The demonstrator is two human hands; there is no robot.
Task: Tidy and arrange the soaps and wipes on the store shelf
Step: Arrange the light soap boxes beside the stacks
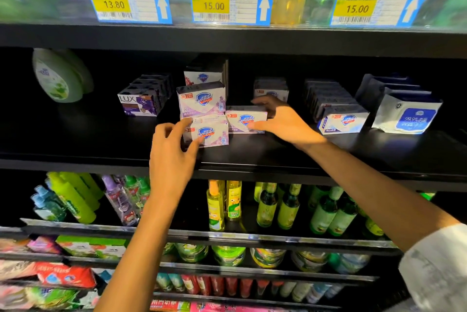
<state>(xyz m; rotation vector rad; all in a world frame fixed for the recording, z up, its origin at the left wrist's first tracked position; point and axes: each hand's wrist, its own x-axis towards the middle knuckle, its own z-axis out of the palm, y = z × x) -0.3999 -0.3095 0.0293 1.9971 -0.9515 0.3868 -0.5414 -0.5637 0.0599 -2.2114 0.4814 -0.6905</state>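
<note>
So both hands are up at the middle black shelf (353, 160) working the lilac soap boxes. The left hand (171, 155) has its fingers curled round the front soap box (209, 133), thumb at the lower front and fingers over the top left corner, and that box sits tilted near the shelf's front edge. The right hand (283, 119) is spread wide over the second soap box (246, 119), thumb on the front face and fingers wrapped over the back, so it's gripping it. That box sits just right of the front one, the two touching or nearly so.

Right behind them is a standing soap box (201, 99) with another one (202, 73) higher up behind it. Off to the left is a row of purple Lux boxes (140, 103). To the right of the right hand there's a row of blue and white soap boxes (341, 121), and further right the wipes packs (406, 113) lean upright in a row. A green and white bottle (59, 75) is at the far left of the shelf.

Yellow price tags (214, 6) hang on the shelf edge above, and the lower shelves hold bottles (267, 206) in green and yellow.
</note>
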